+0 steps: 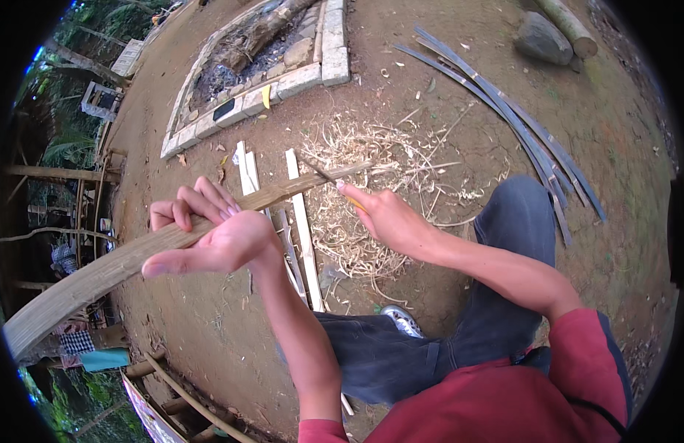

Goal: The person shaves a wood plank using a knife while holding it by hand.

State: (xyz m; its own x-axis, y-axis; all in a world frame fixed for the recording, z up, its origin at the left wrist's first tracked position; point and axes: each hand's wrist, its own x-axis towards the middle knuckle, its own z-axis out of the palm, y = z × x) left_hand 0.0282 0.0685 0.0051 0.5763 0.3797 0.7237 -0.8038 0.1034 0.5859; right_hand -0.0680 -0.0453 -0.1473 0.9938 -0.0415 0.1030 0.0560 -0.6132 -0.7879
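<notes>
A long pale strip of wood or bamboo (83, 288) runs from the lower left to a narrower tip over the shavings. My left hand (235, 240) supports it from below, palm up, the fingers curled over its far side and the thumb lying along its near side. In my right hand (394, 221) is a knife (312, 168) with a dark blade and a yellowish handle. The blade lies across the strip close to its narrow end. Below the tip spreads a heap of curled shavings (349, 236) on the ground.
Several pale strips (299, 229) lie between my hands on the dirt. Long dark slats (504, 103) rest to the far right, near a grey rock (541, 37) and a log (567, 26). A block-edged fire pit (290, 81) holds ash, with a phone (224, 110) on its rim.
</notes>
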